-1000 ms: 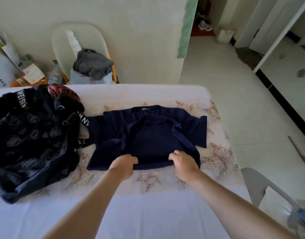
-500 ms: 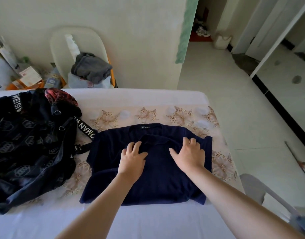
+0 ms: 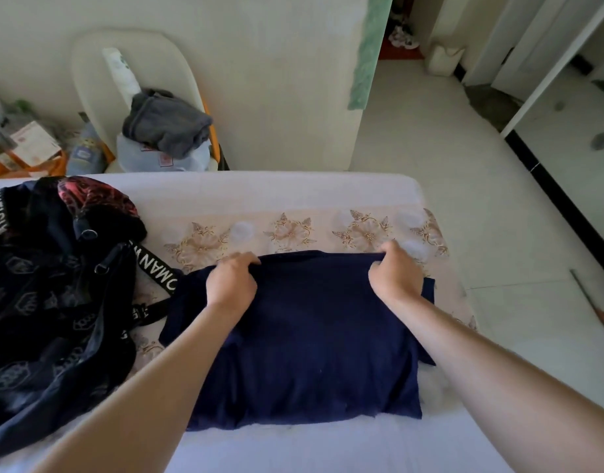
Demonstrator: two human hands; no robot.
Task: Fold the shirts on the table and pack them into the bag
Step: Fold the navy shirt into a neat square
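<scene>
Leaving their flat press, the left hand (image 3: 230,281) and right hand (image 3: 394,274) each pinched the far edge of the half-folded navy shirt (image 3: 311,336) just right of the black backpack (image 3: 55,302), probably starting the next fold.

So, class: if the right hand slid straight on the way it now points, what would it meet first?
Only floral tablecloth: the right hand, gripping the navy shirt at its far edge, points away, slightly leftward. The way looks free to the far side, then probably the wall; depth is unclear.
</scene>
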